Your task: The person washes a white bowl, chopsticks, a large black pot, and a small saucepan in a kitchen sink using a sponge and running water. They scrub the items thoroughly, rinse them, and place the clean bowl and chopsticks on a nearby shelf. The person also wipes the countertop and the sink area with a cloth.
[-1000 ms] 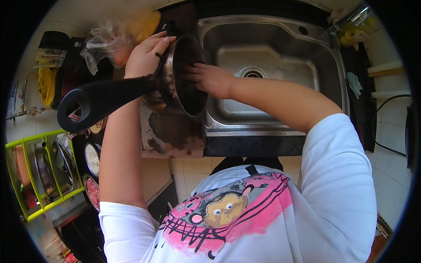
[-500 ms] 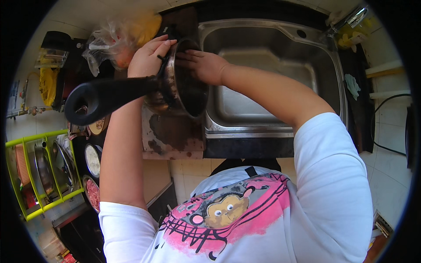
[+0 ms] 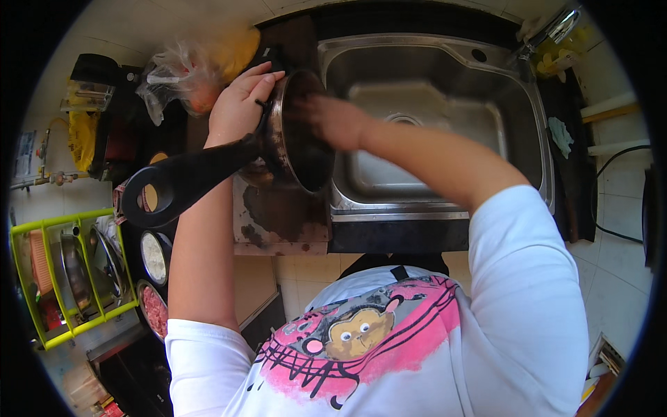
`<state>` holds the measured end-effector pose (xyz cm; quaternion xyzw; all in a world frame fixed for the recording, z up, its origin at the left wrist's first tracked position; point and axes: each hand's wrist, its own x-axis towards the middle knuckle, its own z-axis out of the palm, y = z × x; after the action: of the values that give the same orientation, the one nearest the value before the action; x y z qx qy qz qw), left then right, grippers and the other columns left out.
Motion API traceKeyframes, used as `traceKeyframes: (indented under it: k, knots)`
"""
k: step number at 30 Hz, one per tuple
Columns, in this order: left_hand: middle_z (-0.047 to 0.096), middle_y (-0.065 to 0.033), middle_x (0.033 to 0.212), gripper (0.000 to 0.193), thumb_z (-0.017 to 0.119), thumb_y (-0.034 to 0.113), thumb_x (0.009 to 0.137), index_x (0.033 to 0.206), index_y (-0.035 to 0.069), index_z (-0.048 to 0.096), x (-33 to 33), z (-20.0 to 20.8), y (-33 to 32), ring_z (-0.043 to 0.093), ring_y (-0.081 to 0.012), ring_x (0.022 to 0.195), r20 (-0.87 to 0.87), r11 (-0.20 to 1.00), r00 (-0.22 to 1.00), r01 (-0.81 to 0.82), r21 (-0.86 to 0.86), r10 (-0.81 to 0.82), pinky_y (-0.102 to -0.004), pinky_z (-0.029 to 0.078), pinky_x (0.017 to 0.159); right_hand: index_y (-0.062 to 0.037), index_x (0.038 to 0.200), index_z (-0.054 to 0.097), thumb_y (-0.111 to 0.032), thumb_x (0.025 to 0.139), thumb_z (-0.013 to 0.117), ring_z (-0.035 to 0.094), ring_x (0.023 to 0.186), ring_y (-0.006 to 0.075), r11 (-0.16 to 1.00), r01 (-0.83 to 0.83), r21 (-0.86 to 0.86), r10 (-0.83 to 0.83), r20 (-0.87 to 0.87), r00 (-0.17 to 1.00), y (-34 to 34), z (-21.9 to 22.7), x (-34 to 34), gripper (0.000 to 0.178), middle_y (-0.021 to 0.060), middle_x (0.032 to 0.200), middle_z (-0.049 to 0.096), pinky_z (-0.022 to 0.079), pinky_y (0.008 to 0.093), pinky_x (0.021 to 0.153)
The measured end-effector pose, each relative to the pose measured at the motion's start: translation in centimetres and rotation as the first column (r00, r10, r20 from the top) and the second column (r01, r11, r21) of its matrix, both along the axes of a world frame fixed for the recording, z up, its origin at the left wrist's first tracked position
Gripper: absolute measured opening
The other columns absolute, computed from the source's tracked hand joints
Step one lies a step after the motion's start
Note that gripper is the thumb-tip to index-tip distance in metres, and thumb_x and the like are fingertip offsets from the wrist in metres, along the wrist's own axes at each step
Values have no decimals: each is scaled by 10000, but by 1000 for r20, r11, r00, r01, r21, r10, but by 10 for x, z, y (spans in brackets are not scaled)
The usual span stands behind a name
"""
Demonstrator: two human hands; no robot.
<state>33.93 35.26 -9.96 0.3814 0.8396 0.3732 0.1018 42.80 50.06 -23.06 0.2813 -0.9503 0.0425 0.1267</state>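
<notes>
A dark, worn pan with a long black handle is tipped on its side, its mouth facing the sink. The handle reaches toward the lower left and ends in a ring. My left hand grips the pan's far-left side, thumb near the rim. Reaching into the pan's mouth is my right hand, smeared by motion. Its fingers lie against or close to the dark inner wall, and whether they hold anything cannot be made out.
Right of the pan is a steel sink with a tap at its far corner. Plastic bags lie far left. Bowls of white stuff and pink minced meat stand beside a green rack. A pale cloth lies right.
My right hand has moved slightly down and right inside the pan's mouth and is now blurred. The pan has shifted and turned a little, its handle end now lower and further right.
</notes>
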Motion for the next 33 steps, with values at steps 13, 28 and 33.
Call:
traceKeyframes:
  k: [13, 28, 33]
  knots:
    - [533, -57, 1234, 285, 475, 271, 894, 1044, 104, 650, 13, 2, 1, 529, -195, 1080, -11, 999, 999, 39, 20, -39, -262, 386, 890, -172, 1134, 599, -187, 730, 529, 351, 1256, 260, 1000, -18, -26, 15, -86, 996, 8, -7, 1, 410, 46, 1341, 427, 309, 369, 1028]
    - [516, -77, 1248, 273, 497, 195, 901, 1061, 19, 629, 9, 5, 4, 506, -163, 1084, 33, 1000, 999, 15, 0, -15, -248, 364, 914, -95, 1078, 616, -171, 782, 496, 341, 1259, 266, 994, 56, -94, -75, -214, 974, 11, -8, 7, 329, 62, 1322, 443, 299, 378, 1028]
    - [512, -85, 1252, 273, 494, 191, 900, 1065, 19, 628, 8, 4, 9, 507, -164, 1086, 33, 998, 998, 47, -33, -46, -247, 365, 914, -105, 1065, 617, -219, 789, 477, 472, 1110, 331, 513, 282, -811, 276, 466, 840, -57, -10, 54, 329, 118, 1237, 504, 395, 397, 938]
